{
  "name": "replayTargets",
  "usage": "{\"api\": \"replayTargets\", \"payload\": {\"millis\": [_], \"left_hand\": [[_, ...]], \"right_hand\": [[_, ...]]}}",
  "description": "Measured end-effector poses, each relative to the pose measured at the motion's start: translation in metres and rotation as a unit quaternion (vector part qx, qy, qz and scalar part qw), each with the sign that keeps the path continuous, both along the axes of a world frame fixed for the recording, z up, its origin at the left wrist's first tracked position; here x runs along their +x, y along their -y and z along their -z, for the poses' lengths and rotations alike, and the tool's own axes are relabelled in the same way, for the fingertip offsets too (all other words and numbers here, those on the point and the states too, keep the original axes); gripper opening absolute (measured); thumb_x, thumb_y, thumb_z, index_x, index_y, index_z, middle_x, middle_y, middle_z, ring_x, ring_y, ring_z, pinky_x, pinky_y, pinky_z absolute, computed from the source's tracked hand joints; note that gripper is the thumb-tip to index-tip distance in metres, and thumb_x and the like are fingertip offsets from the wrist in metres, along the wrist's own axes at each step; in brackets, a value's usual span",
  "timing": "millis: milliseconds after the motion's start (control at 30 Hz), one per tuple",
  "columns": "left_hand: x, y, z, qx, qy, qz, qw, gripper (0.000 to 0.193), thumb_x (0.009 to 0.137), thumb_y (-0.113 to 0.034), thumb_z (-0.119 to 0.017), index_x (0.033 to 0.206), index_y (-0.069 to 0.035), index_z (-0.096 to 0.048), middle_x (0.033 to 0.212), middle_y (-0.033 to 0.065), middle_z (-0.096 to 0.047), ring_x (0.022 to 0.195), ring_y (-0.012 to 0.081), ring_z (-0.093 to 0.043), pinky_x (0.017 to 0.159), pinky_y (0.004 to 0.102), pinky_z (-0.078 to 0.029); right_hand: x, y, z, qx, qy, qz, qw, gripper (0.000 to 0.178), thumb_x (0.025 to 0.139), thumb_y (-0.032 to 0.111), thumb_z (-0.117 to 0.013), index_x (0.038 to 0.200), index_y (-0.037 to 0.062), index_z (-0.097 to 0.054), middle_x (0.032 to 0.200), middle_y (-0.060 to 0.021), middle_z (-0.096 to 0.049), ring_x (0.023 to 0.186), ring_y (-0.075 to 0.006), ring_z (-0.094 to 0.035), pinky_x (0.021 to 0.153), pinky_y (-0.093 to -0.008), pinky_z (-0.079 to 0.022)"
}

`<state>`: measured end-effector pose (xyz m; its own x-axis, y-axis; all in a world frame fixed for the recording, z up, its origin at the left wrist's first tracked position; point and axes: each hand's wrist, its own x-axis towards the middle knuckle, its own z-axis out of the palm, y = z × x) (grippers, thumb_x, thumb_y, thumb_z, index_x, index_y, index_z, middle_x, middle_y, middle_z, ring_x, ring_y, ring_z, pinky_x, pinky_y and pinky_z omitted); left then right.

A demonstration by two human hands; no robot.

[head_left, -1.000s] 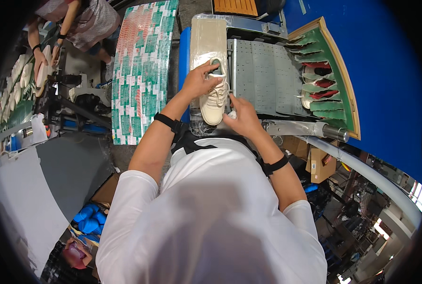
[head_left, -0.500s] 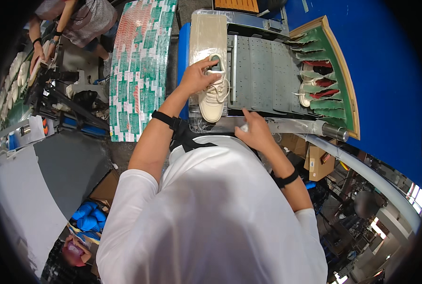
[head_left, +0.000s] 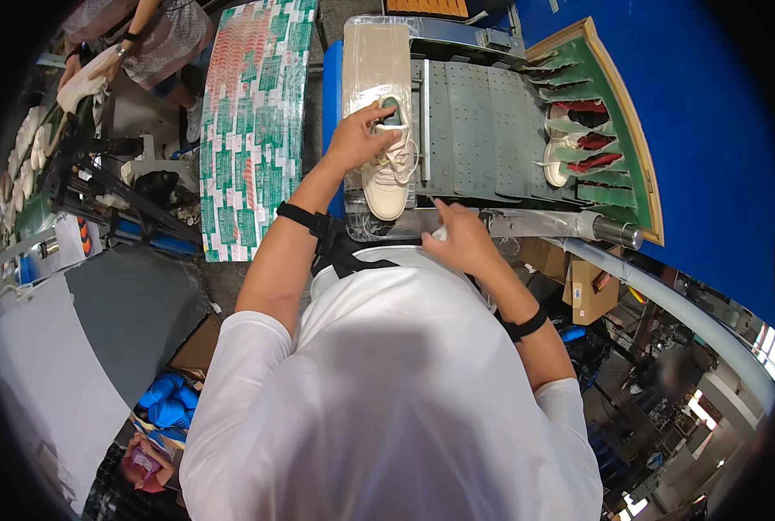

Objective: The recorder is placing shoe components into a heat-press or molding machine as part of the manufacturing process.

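Note:
A cream lace-up sneaker [head_left: 385, 193] lies sole down on a film-wrapped board [head_left: 377, 65], its toe toward me and its laces loose at the right side. My left hand [head_left: 361, 139] is closed on it, fingers and thumb at the collar opening and tongue. To the right of the toe, apart from the shoe, my right hand [head_left: 464, 243] pinches a small white wad [head_left: 440, 233]; its index finger points forward. Most of the wad is hidden by the fingers.
Right of the board runs a slatted metal conveyor [head_left: 474, 130]. At its right end, shoes [head_left: 557, 165] show among green flaps [head_left: 613, 148] of a wood-framed opening. A taped stack [head_left: 253, 130] stands left. A co-worker [head_left: 174, 39] handles white pieces at the far left.
My right hand has shifted slightly left toward the shoe's toe. My left hand keeps its hold on the sneaker. The co-worker has lifted a white piece.

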<state>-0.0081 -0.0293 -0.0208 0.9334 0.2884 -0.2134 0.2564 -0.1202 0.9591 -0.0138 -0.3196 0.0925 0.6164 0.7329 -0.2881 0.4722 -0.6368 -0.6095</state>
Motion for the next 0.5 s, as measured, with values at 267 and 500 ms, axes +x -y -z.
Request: {"api": "replayTargets", "payload": {"millis": [267,500], "left_hand": [[0.002,-0.015,0.005,-0.008,-0.003,0.063,0.998,0.063,0.086,-0.021,-0.089,0.145,-0.014,-0.068,0.164,0.0254,-0.045,0.139,0.0305,-0.059,0.108,0.0350,-0.052],[0.001,-0.006,-0.002,0.019,0.008,0.033,0.999,0.059,0.090,-0.016,-0.086,0.146,-0.011,-0.067,0.167,0.0262,-0.041,0.135,0.0258,-0.060,0.101,0.0325,-0.056]], "right_hand": [[0.014,-0.053,0.021,0.089,0.073,-0.014,0.993,0.081,0.080,0.030,-0.079,0.145,-0.0110,-0.053,0.108,-0.0236,-0.067,0.105,-0.0423,-0.065,0.100,-0.0509,-0.049],[0.022,-0.047,0.033,0.102,0.065,-0.021,0.992,0.079,0.080,0.031,-0.077,0.143,-0.0112,-0.055,0.110,-0.0261,-0.068,0.105,-0.0422,-0.065,0.098,-0.0515,-0.050]]}}
